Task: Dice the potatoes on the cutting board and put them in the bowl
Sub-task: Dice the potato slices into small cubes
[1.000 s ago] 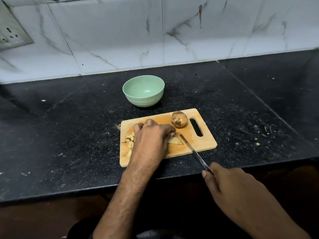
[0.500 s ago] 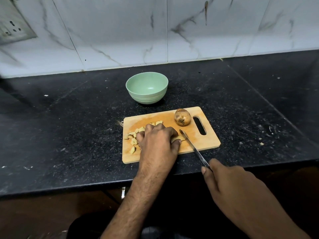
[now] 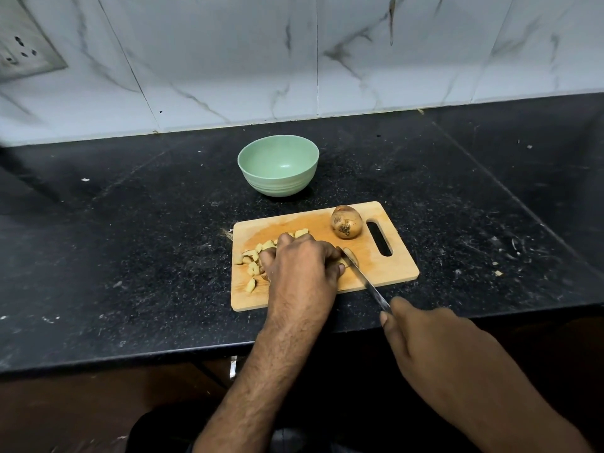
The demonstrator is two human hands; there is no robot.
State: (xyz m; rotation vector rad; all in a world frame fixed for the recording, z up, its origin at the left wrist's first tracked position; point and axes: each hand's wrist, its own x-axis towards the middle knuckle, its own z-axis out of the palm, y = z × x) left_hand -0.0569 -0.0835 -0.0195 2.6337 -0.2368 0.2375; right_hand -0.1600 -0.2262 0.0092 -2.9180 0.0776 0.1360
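A wooden cutting board (image 3: 385, 273) lies on the black counter. My left hand (image 3: 302, 266) rests on its middle, fingers curled over a potato piece that is mostly hidden beneath them. My right hand (image 3: 434, 341) grips a knife (image 3: 366, 279) by the handle; the blade slants up to the fingertips of my left hand, against the potato piece. Several diced potato cubes (image 3: 253, 263) lie on the board's left part. A whole unpeeled potato (image 3: 346, 222) sits near the board's handle slot. The green bowl (image 3: 277, 165) stands behind the board, with nothing visible inside.
The black stone counter (image 3: 130, 240) carries small crumbs and specks, more of them to the right. A white marble-tiled wall (image 3: 294, 60) closes the back. A wall socket (image 3: 23, 53) sits at the upper left. The counter's front edge runs just below the board.
My left hand has slid a little back along the potato piece. The knife blade has moved in closer against my left fingers. More diced cubes show to the left.
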